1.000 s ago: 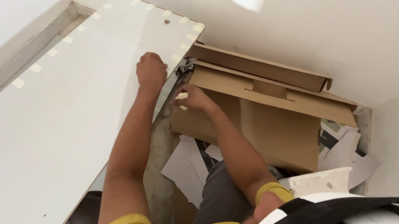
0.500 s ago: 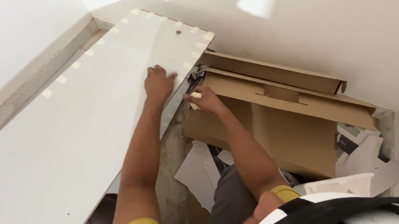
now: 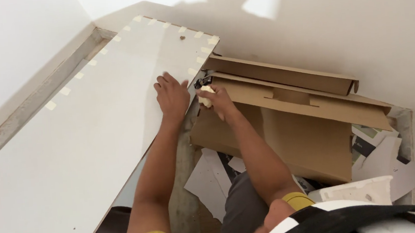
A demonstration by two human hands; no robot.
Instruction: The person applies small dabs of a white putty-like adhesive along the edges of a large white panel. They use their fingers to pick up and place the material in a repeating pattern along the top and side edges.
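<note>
A long white board (image 3: 71, 137) lies slanted across the left, with small tape patches along its edges. My left hand (image 3: 172, 95) rests flat on the board near its right edge, fingers spread. My right hand (image 3: 214, 99) is just beside that edge, closed around a small pale object, with a small dark metal fitting (image 3: 202, 81) at the board's edge just above its fingertips. What the pale object is cannot be made out.
A large flattened cardboard box (image 3: 296, 119) lies to the right against the white wall. Loose paper sheets (image 3: 207, 178), white foam pieces (image 3: 361, 193) and scraps lie on the floor. A grey ledge (image 3: 29, 103) runs along the left wall.
The view has shifted, so board and box sit lower in the frame. Both hands stay at the board's right edge, the right hand still working at the fitting.
</note>
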